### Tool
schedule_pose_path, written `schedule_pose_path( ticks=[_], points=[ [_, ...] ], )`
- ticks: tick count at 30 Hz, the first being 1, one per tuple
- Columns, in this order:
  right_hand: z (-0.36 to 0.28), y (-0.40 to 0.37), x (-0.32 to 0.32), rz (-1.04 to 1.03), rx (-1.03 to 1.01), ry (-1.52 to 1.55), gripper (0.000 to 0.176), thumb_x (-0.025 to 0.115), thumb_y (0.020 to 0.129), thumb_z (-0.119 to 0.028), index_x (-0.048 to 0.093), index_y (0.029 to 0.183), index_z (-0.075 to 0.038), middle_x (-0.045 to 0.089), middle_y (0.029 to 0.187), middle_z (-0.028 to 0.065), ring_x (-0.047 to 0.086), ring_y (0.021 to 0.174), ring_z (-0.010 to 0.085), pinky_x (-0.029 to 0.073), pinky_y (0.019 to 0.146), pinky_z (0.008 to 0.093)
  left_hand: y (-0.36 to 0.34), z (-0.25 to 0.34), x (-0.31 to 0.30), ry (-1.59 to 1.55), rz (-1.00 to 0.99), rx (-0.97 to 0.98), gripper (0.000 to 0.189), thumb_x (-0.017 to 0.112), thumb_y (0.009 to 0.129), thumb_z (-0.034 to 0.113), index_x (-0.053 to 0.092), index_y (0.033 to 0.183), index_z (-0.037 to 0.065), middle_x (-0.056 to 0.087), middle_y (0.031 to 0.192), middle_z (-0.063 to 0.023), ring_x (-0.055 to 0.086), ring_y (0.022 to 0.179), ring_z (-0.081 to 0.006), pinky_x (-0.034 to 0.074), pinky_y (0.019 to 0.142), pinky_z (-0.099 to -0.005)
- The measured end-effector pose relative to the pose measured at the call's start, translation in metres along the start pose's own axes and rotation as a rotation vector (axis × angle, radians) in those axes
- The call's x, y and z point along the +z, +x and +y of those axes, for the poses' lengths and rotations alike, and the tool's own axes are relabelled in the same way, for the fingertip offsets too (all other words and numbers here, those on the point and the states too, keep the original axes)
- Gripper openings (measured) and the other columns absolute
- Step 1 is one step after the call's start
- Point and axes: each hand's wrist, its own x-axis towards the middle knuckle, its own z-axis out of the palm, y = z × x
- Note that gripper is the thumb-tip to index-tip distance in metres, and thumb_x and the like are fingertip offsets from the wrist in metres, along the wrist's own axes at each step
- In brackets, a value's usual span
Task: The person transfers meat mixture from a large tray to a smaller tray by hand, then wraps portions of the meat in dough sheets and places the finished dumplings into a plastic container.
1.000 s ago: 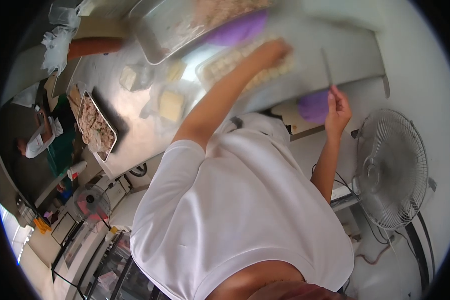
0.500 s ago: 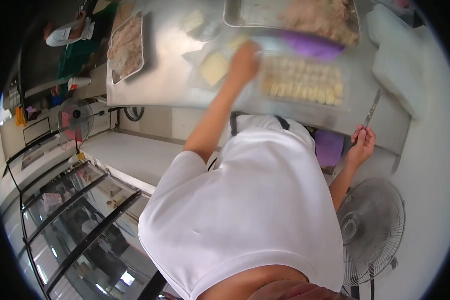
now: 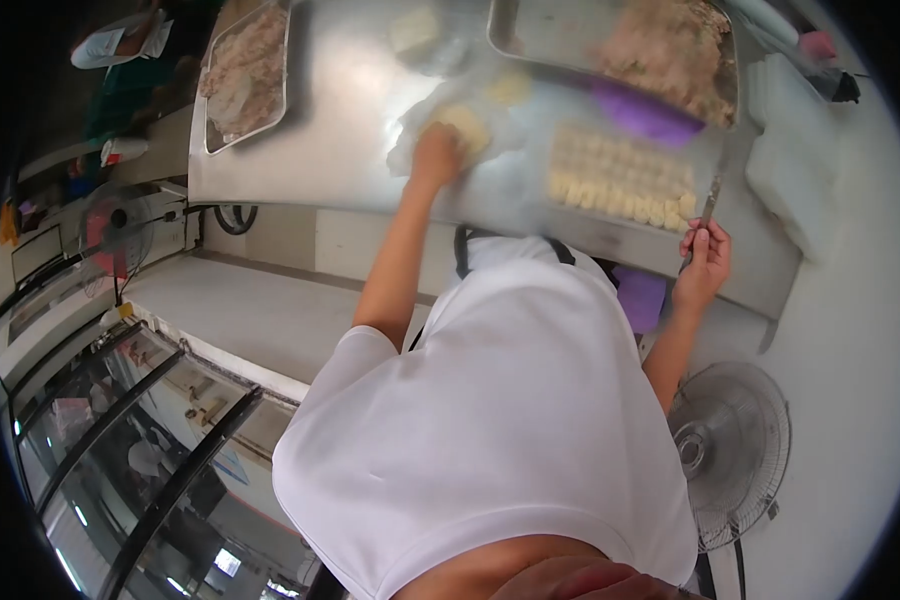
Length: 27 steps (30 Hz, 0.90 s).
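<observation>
My left hand (image 3: 435, 155) reaches out over the steel table (image 3: 340, 150) and lies on a stack of pale yellow wrappers (image 3: 470, 125); blur hides whether its fingers grip one. My right hand (image 3: 703, 258) is closed on a thin metal spatula (image 3: 710, 205), blade pointing away from me, at the table's near edge. Between my hands lies a clear tray of folded dumplings (image 3: 620, 180) in rows. Behind it stands a metal tray of minced filling (image 3: 670, 45) with a purple scraper (image 3: 645, 112) at its near side.
A second tray of filling (image 3: 240, 60) sits far left on the table, near another person (image 3: 120, 45). More wrapper stacks (image 3: 415, 30) lie beyond. A floor fan (image 3: 730, 450) stands at my right, another fan (image 3: 110, 225) at left, a glass display case (image 3: 150, 440) at lower left.
My left hand moved left from the dumpling tray onto the wrapper stack. My right hand rose with the spatula closer to the table edge. The view swung around.
</observation>
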Motion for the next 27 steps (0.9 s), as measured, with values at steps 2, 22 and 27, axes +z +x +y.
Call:
schedule_pose_path(
  ticks=[2,22,27],
  points=[
    [0.001,-0.006,0.016,-0.061,0.053,-0.012,0.018,0.051,0.094,-0.007,0.052,0.109,0.003,0.061,0.094,0.0095,0.049,0.067,0.0092,0.042,0.058,0.0226,0.003,-0.010,-0.007,-0.058,-0.051,-0.010,0.020,0.069,0.076,0.017,0.065,0.078,-0.003,0.064,0.075,-0.0163,0.061,0.067,-0.0259,0.048,0.065,-0.0339],
    [0.021,-0.011,0.202,-0.886,-0.160,-0.995,0.029,0.045,0.085,0.000,0.060,0.108,-0.009,0.056,0.095,0.0150,0.056,0.094,0.0343,0.047,0.080,0.0415,0.024,-0.018,-0.064,-0.954,0.354,-0.282,0.017,0.049,0.094,0.014,0.054,0.098,-0.001,0.060,0.090,-0.0082,0.057,0.081,-0.0139,0.046,0.074,-0.0258],
    [0.010,0.071,0.167,-0.634,-0.475,-0.873,0.021,0.046,0.085,-0.002,0.056,0.104,-0.002,0.058,0.101,0.0202,0.055,0.097,0.0397,0.045,0.084,0.0450,0.017,-0.010,-0.070,-1.204,0.381,-0.490,0.020,0.048,0.097,0.018,0.048,0.106,0.000,0.059,0.094,-0.0098,0.059,0.087,-0.0145,0.049,0.077,-0.0274]
  ],
)
